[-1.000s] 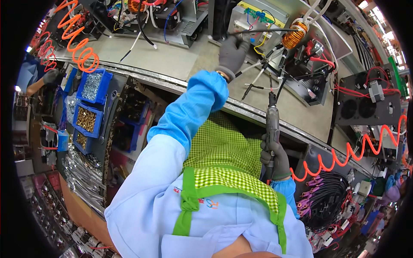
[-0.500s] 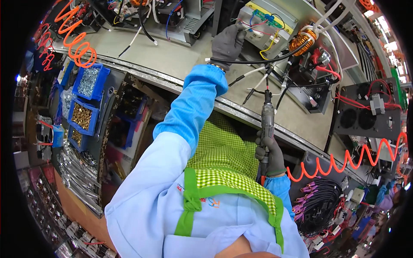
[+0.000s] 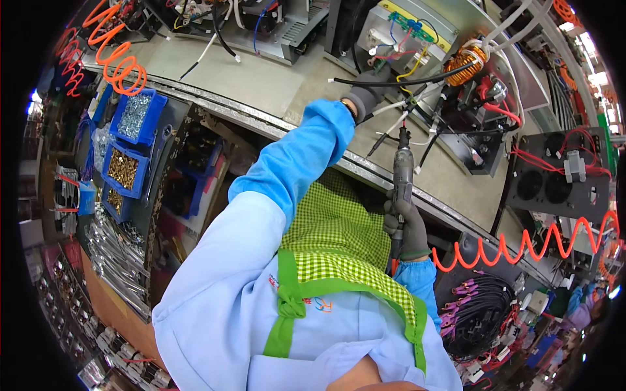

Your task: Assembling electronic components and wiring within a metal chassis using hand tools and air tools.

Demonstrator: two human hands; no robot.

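Note:
My right hand (image 3: 408,229), in a grey glove, is closed around a dark air screwdriver (image 3: 403,171). Its tip points away from me, just over the bench edge beside loose cable ends. My left hand (image 3: 370,91), also gloved, reaches into the opened metal unit (image 3: 417,39), under a black cable (image 3: 404,83). Its fingertips are mostly hidden near thin red and blue wires with ring terminals (image 3: 373,51); what they grip, if anything, does not show. A green circuit board (image 3: 405,23) and a copper-wound coil (image 3: 466,64) belong to the unit.
Blue bins of silver screws (image 3: 134,117) and brass fittings (image 3: 125,171) stand at left, beside a wrench (image 3: 161,144). A coiled orange air hose (image 3: 508,250) stretches along the right. A black fan panel (image 3: 554,173) stands on the right; another chassis (image 3: 280,39) sits farther back.
My left hand has moved right and turned, its fingers dropping beneath the black cable; the thin wires it held before now stand above it. The right hand and screwdriver have shifted only slightly.

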